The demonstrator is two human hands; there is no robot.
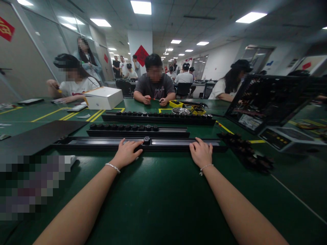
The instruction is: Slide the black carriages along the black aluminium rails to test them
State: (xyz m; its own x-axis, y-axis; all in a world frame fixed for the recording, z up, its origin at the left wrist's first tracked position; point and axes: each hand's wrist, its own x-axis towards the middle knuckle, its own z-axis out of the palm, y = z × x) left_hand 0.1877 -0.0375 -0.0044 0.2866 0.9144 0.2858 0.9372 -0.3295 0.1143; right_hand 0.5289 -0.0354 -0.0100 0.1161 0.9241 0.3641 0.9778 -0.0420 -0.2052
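Note:
A long black rail (pixel 168 143) with a shiny metallic channel lies across the green table in front of me. One small black block (pixel 146 140) sits in the channel near its middle. My left hand (pixel 127 153) rests at the rail just left of the block, fingers spread, the index fingertip close to or touching the block. On the rail's right part lies my right hand (pixel 201 153), fingers apart and slightly bent over it. Behind are a shorter rail (pixel 173 132) carrying several black blocks on its left part and another long rail (pixel 158 119) with a row of similar blocks.
A heap of black parts (pixel 247 153) lies right of the rail, near a power supply box (pixel 293 137) and an open computer case (pixel 265 98). A dark panel (pixel 43 137) lies left. Farther back are a white box (pixel 103 98), yellow bins (pixel 176 104) and a seated person (pixel 154 85) holding a tool.

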